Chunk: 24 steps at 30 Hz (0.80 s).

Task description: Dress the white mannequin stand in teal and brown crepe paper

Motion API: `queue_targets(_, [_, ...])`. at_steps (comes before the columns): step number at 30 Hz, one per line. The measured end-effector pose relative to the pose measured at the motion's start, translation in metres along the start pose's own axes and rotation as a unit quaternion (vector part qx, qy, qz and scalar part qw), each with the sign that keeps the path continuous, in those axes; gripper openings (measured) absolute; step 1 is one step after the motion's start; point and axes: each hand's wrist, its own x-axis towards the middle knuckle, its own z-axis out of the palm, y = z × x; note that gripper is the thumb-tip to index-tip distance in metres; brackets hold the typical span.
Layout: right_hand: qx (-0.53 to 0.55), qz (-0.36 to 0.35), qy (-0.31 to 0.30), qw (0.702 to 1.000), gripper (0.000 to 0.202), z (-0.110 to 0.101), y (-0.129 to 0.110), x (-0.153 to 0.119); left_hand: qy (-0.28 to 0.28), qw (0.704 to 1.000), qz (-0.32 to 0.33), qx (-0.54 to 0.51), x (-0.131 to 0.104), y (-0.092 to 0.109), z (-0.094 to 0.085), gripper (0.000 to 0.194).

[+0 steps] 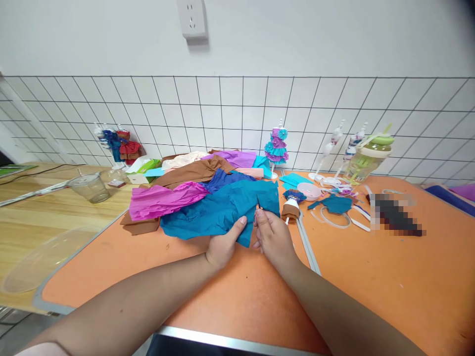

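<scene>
Teal paper (218, 210) spreads above the near part of the orange table (111, 282), its long axis running left to right and its far end overlapping a heap of other sheets. At the left, a clear cup (89, 189) stands on the wooden surface, with dressed figures (120, 146) behind it by the wall. Next come pink paper (168, 200) and brown paper (191, 172), both reaching to the teal sheet's far side, with blue paper (228, 180) just beyond it.

The left hand (225, 244) holds the teal paper by its near edge, thumb on top, the fingers underneath mostly hidden. The right hand (272, 235) is narrow, thumb and forefinger pinched together at a slit in the sheet's right part; it seems to grip the slit's edge, though I cannot tell whether something small is between the fingertips. Most of the sheet lies ahead and to the left of this hand, which is the nearer one to the slit; the left hand is just beside it.

Further right are a small dressed doll (291, 203), a teal scrap (337, 203) and a green-lidded bottle (367, 158).
</scene>
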Motion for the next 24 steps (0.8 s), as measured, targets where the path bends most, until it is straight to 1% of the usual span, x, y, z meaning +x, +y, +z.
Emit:
queue_targets(7, [0.029,0.039,-0.032,0.998,0.054,-0.001,-0.008,-0.002,0.008,1.000,-0.014,0.000,0.000,0.001,0.001,0.035])
queue_targets(12, [0.012,0.033,-0.018,0.999,0.056,-0.002,-0.007,0.000,-0.021,1.000,-0.006,0.014,-0.003,0.002,0.000,0.034])
queue_targets(16, [-0.007,0.031,-0.012,0.999,0.057,-0.003,-0.003,0.002,-0.025,0.999,-0.024,-0.009,-0.004,-0.006,0.001,0.037])
queue_targets(17, [-0.012,0.030,-0.010,0.999,0.057,-0.004,-0.002,0.003,-0.034,0.998,-0.036,-0.022,-0.003,-0.008,0.002,0.036])
queue_targets(18, [-0.016,0.028,-0.008,0.999,0.057,-0.004,-0.002,0.003,-0.055,0.996,-0.055,-0.039,-0.001,-0.009,0.002,0.036])
queue_targets(19, [-0.018,0.028,-0.009,0.999,0.056,-0.005,-0.002,0.004,-0.093,0.990,-0.086,-0.056,0.002,-0.007,0.002,0.035])
queue_targets(20, [-0.020,0.028,-0.009,0.999,0.056,-0.006,-0.002,0.005,-0.148,0.978,-0.131,-0.069,0.007,-0.004,-0.001,0.036])
queue_targets(21, [-0.023,0.027,-0.008,0.999,0.055,-0.006,-0.002,0.005,-0.217,0.956,-0.183,-0.076,0.014,0.002,-0.005,0.038])
queue_targets(22, [-0.027,0.023,-0.006,0.999,0.054,-0.007,-0.003,0.006,-0.296,0.920,-0.250,-0.067,0.021,0.011,-0.012,0.041])
queue_targets(23, [-0.031,0.019,-0.002,0.999,0.054,-0.007,-0.003,0.006,-0.379,0.869,-0.316,-0.037,0.030,0.020,-0.022,0.045])
queue_targets(24, [-0.033,0.015,0.001,0.999,0.054,-0.008,-0.003,0.006,-0.463,0.808,-0.364,0.005,0.039,0.031,-0.034,0.045])
